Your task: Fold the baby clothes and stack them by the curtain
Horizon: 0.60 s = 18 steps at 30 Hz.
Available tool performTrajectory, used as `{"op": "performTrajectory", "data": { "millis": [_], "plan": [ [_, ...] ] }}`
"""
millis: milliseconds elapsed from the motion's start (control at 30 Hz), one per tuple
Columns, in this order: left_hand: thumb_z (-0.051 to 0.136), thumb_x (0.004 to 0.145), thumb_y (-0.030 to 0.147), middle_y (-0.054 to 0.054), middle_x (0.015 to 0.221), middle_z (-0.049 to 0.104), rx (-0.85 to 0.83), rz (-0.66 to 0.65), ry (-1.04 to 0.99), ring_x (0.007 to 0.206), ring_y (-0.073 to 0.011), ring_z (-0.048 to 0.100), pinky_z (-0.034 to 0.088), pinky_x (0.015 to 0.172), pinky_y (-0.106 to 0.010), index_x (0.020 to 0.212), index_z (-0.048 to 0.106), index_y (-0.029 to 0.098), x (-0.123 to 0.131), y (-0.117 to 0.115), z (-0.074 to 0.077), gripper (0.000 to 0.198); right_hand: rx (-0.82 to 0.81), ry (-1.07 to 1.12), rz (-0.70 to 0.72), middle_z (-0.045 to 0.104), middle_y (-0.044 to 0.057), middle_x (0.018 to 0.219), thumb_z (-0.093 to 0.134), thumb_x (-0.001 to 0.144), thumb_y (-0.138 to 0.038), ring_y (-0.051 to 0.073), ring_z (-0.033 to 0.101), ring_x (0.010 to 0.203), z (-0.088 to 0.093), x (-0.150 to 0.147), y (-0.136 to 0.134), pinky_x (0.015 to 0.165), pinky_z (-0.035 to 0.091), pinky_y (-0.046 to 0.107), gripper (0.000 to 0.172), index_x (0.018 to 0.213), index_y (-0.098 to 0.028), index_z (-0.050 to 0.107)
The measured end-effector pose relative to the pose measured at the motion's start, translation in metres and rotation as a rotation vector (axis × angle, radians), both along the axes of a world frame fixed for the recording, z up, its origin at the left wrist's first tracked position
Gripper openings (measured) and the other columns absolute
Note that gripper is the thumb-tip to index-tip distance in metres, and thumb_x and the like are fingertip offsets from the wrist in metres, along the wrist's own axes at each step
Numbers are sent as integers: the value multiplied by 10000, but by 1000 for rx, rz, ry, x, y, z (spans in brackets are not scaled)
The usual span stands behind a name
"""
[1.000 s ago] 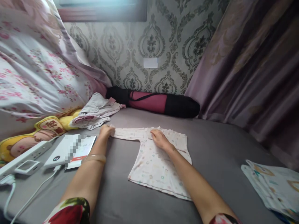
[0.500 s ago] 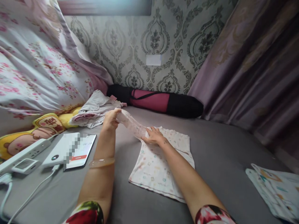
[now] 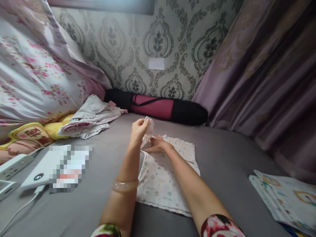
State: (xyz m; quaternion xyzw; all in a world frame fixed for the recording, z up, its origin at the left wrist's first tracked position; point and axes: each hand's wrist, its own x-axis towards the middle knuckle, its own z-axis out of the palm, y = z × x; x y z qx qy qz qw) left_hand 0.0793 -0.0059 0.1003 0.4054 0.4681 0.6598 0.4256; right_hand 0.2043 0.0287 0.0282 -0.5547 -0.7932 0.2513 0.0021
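A white child's shirt (image 3: pixel 158 184) with small coloured prints lies spread on the grey bed surface, its hem toward me. My left hand (image 3: pixel 138 130) pinches the end of one sleeve and holds it up off the bed, folded inward above the shirt. My right hand (image 3: pixel 158 144) rests on the shirt near that sleeve's base, fingers spread against the cloth. Part of the sleeve is hidden behind my fingers.
Crumpled clothes (image 3: pixel 90 115) lie at the far left, beside a yellow cushion (image 3: pixel 29 135). Nearer are a white power bank (image 3: pixel 46 168), a blurred-out phone (image 3: pixel 71 168) and a power strip (image 3: pixel 16 166). A long black-and-pink bag (image 3: pixel 153 107) lies along the wall. Folded printed cloths (image 3: pixel 286 197) are at right.
My left hand has moved right with the sleeve end, bringing it close to my right hand. The sleeve, stretched out before, is now folded in. My right hand stays on the shirt.
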Motion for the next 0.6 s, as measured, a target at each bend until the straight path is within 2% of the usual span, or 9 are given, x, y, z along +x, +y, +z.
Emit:
{"op": "performTrajectory", "data": {
  "millis": [100,200,300,333,400,467,500,533,600],
  "plan": [
    [724,576,562,15,595,561,31,-9,57,523,-94,470,350,493,-202,736,630,125,-2,3,-5,475,15,399,-21,223,122,1555,734,691,-329,278,499,1210,-7,29,-4,1024,382,421,771,1402,-257,444],
    [693,623,579,11,584,559,26,-29,123,514,-100,477,347,480,-204,738,624,130,1,6,-10,468,-47,762,-296,481,105,1385,634,792,-255,187,622,956,-8,53,-14,912,489,386,515,1296,-230,531],
    [665,676,573,-1,593,574,12,-84,194,524,-110,506,354,474,-205,743,622,133,15,4,-11,447,-311,1070,-583,619,125,1160,562,882,-304,180,661,843,-4,70,-27,818,537,375,319,1171,-170,565],
    [656,695,568,-10,619,594,7,-135,211,543,-117,528,369,481,-206,768,629,134,22,2,-11,440,-413,1174,-642,641,134,1096,509,919,-346,184,671,819,-3,74,-30,804,542,380,303,1143,-148,562],
    [635,739,555,-48,764,665,-8,-310,225,653,-145,604,438,547,-219,881,647,145,33,-2,-9,434,-583,1377,-718,666,149,993,346,974,-450,205,684,803,-3,82,-35,788,547,406,412,1114,-119,550],
    [599,787,554,-95,1000,691,-29,-487,230,854,-182,653,499,690,-254,1031,636,170,38,-5,-9,456,-662,1552,-770,678,154,951,198,977,-535,233,686,829,-7,89,-37,779,548,447,559,1115,-119,545],
    [571,811,559,-112,1100,674,-43,-530,235,950,-196,650,505,764,-275,1088,617,179,38,-5,-10,472,-671,1618,-804,684,149,953,176,967,-569,245,683,851,-9,91,-37,779,546,468,593,1121,-132,546],
    [542,830,564,-127,1158,656,-62,-522,246,1015,-208,639,501,817,-294,1118,601,180,35,-3,-13,483,-670,1670,-839,688,138,964,183,957,-597,255,679,877,-11,93,-37,783,543,489,600,1128,-151,547],
    [499,855,546,-148,1178,647,-107,-419,294,1053,-223,632,494,856,-323,1127,581,165,24,3,-20,475,-672,1739,-886,693,116,998,242,936,-637,267,667,930,-14,96,-37,796,533,530,579,1139,-189,547]
  ]
}}
